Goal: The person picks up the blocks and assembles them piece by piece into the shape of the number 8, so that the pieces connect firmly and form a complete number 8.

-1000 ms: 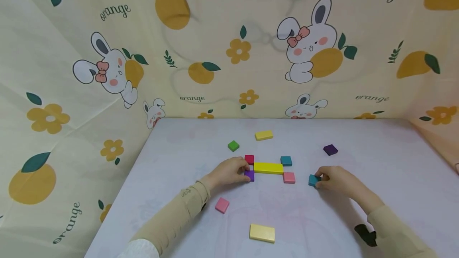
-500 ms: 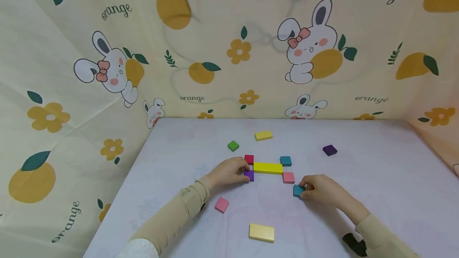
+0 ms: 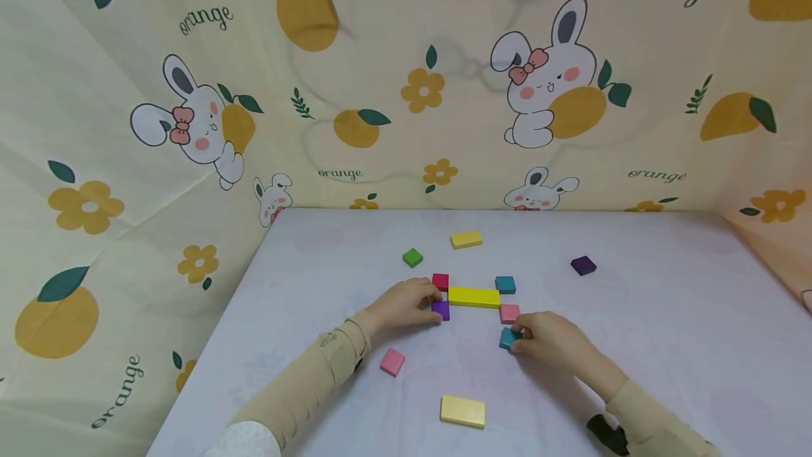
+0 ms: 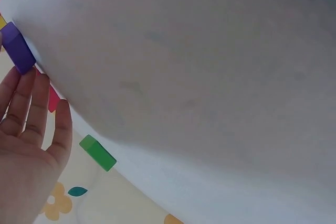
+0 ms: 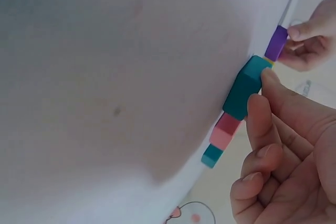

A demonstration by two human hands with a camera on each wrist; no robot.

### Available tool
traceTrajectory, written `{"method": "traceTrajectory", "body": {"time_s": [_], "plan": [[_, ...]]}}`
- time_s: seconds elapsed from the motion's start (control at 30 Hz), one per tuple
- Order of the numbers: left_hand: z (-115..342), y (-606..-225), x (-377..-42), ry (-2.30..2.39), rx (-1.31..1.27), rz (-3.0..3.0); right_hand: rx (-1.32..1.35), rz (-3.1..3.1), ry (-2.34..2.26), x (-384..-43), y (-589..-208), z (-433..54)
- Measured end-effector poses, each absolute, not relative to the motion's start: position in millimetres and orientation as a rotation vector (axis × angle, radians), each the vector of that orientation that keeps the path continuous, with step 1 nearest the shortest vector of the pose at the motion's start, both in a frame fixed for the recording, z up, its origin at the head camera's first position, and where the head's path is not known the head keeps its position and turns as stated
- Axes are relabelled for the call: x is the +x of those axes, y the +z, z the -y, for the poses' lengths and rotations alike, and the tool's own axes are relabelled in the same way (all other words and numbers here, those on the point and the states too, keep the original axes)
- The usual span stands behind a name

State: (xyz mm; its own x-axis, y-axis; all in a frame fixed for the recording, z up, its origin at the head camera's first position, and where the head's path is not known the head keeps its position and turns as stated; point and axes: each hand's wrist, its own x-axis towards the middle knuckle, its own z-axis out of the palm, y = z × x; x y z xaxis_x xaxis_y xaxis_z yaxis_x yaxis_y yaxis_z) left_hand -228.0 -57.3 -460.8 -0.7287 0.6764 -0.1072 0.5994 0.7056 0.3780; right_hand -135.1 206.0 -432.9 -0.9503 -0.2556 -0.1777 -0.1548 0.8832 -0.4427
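Observation:
My left hand [image 3: 404, 304] pinches a small purple block [image 3: 440, 312] between thumb and fingers at the left end of a long yellow block [image 3: 474, 297]. A red block [image 3: 440, 281] sits just behind the purple one. With thumb and forefinger my right hand [image 3: 558, 339] holds a teal block [image 3: 507, 338], close in front of a pink block [image 3: 509, 313]. That pink block and a second teal block [image 3: 505, 285] flank the yellow block's right end. In the right wrist view, the gripped teal block [image 5: 245, 87] shows close up, its end at the fingertips.
Loose on the white table [image 3: 317, 259] lie a green block [image 3: 413, 257], a pale yellow block [image 3: 466, 240] at the back, a dark purple block [image 3: 583, 265] at right, another pink block [image 3: 392, 362] and a cream block [image 3: 462, 411] in front. A printed curtain [image 3: 380, 90] hangs behind.
My right hand has carried the teal block leftward over the table, from right of the pink block to just in front of it. The left hand stays at the purple block.

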Motion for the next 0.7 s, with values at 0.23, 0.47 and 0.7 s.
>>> {"method": "traceTrajectory", "body": {"time_s": [0.23, 0.47, 0.7], "plan": [[57, -460, -227, 0.461, 1.012, -2.668, -0.281, -2.848, -0.605, -135, -435, -200], [59, -460, -227, 0.517, 0.983, -2.653, -0.235, -2.864, -0.593, -137, -436, -196], [71, -453, -223, 0.557, 0.924, -2.672, -0.208, -2.867, -0.601, -138, -436, -194]]}}
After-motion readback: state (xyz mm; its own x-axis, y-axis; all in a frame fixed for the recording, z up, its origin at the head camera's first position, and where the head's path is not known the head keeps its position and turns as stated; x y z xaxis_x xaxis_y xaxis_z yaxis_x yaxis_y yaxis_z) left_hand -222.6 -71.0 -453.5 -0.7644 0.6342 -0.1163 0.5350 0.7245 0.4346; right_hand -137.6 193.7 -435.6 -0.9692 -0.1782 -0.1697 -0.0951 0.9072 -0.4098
